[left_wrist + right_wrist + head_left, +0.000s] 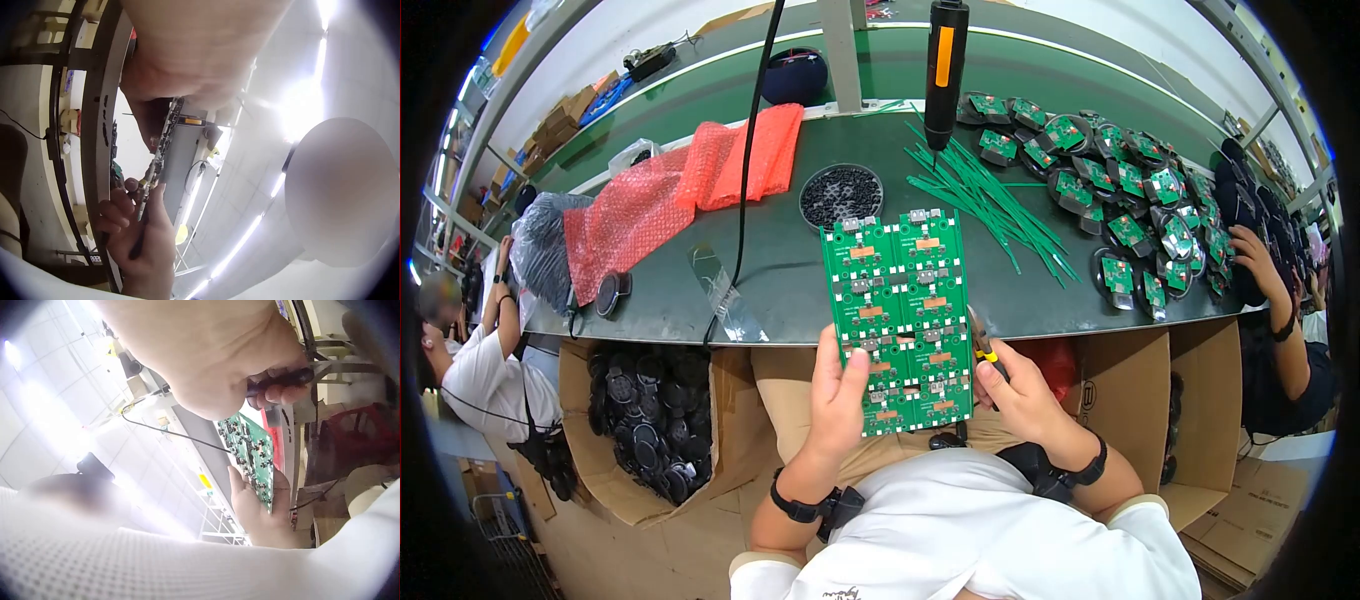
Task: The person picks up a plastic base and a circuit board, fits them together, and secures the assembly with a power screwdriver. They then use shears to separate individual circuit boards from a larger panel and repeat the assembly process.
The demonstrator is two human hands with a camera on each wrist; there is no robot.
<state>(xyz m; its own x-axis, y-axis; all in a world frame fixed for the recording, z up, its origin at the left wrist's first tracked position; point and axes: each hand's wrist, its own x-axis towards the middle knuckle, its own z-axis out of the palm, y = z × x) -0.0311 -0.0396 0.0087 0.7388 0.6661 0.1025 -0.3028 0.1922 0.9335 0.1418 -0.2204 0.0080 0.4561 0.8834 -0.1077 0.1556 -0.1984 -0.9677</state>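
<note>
A green circuit board panel with several small sections stands above the lap, at the table's front edge. My left hand grips its lower left side, thumb on the face. The right hand holds pliers or cutters with yellow and black handles beside the panel's right edge; their tips are near that edge, and contact cannot be told. In the left wrist view the panel appears edge-on, with the right hand at its lower end. The right wrist view has dark handles in the right hand's curled fingers.
Behind the panel are a round dish of small black parts, green strips and a hanging screwdriver. Round units with boards crowd the right; red bubble wrap lies left. Cardboard boxes stand below; people sit either side.
</note>
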